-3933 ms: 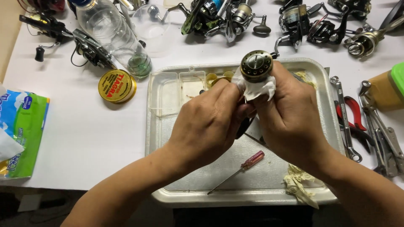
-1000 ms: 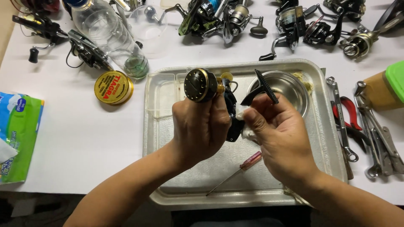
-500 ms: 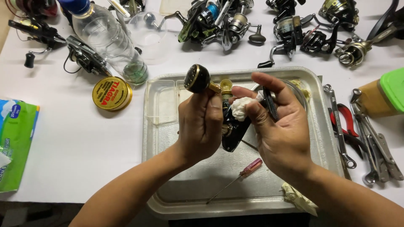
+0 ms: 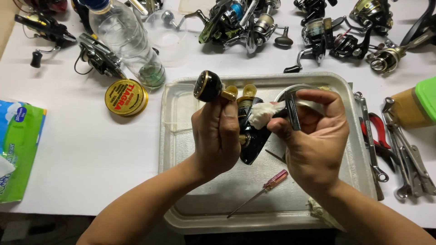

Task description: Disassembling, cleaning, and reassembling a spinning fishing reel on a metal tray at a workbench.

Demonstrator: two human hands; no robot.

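Over a metal tray [image 4: 181, 149], my left hand [image 4: 217, 136] grips a black and gold fishing reel [image 4: 247, 131], its round black knob [image 4: 207, 85] sticking up to the left. My right hand [image 4: 313, 136] presses a wad of white tissue [image 4: 263, 113] against the reel's upper body, fingers curled around the tissue and the reel's bail arm [image 4: 291, 111]. A small red-handled screwdriver [image 4: 268, 186] lies on the tray below both hands.
A round yellow tin [image 4: 126, 97] and a clear plastic bottle [image 4: 129, 41] stand left of the tray. Several fishing reels [image 4: 245, 20] line the far edge. Pliers and wrenches [image 4: 390, 145] lie at the right, a green tissue pack [image 4: 18, 149] at the left.
The reel has been turned from knob-up to tilted with the knob at the left. My right hand has brought the white tissue back onto the reel's body and now holds it more closely.
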